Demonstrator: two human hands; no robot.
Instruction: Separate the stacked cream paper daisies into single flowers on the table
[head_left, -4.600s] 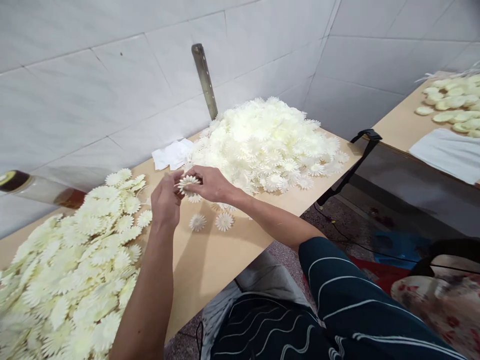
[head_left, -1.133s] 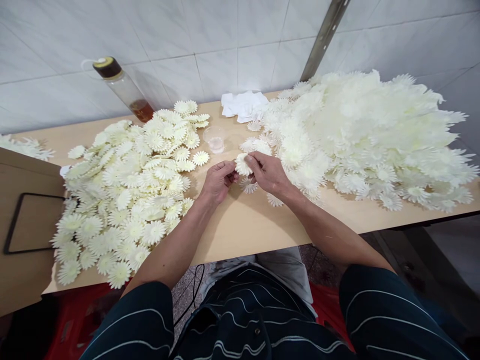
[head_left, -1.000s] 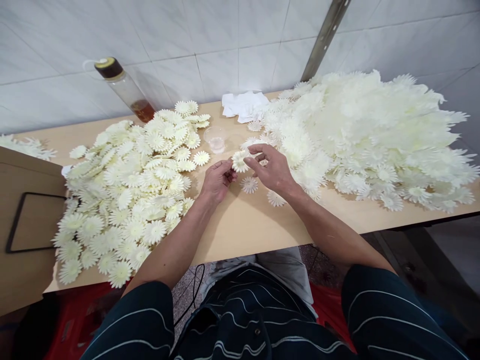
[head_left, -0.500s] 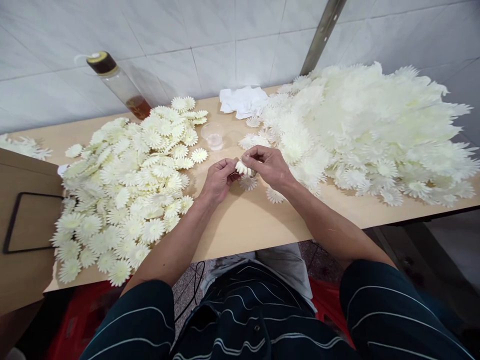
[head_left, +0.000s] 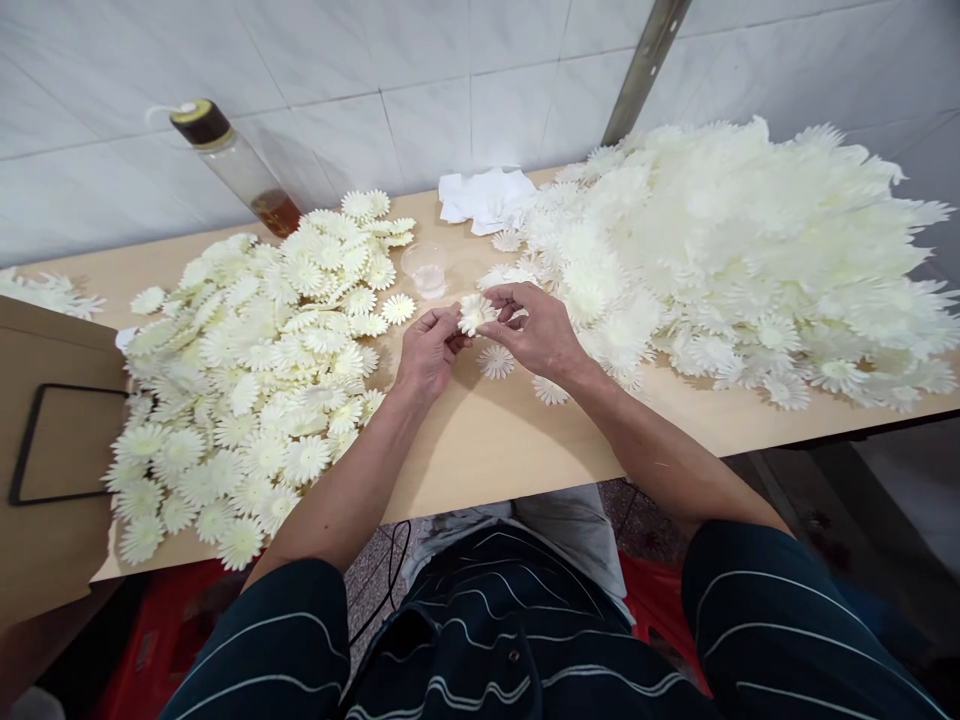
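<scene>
Between my two hands a cream artificial flower head (head_left: pixel 475 314) faces up, its petals spread. My left hand (head_left: pixel 433 350) is closed, thumb and fingertips pinching the flower's left edge. Thumb and forefinger of my right hand (head_left: pixel 536 328) hold its right edge. Just below the held flower, a loose white petal piece (head_left: pixel 496 361) lies on the table, and another petal piece (head_left: pixel 550 390) rests under my right wrist. A heap of cream flower heads (head_left: pixel 255 370) covers the table on the left. To the right rises a taller pile of white petal pieces (head_left: pixel 720 260).
A small clear plastic cup (head_left: pixel 426 270) stands beyond my hands. Crumpled white tissue (head_left: pixel 486 198) lies against the tiled wall. At the back left, a bottle with brown liquid (head_left: pixel 247 180) stands behind the heap. A cardboard box (head_left: pixel 56 450) stands at the left edge of the table (head_left: pixel 480 460).
The flower has turned from side-on to face up and now shows its open front. My right hand's fingers have spread around its right edge; both hands stay nearly in place.
</scene>
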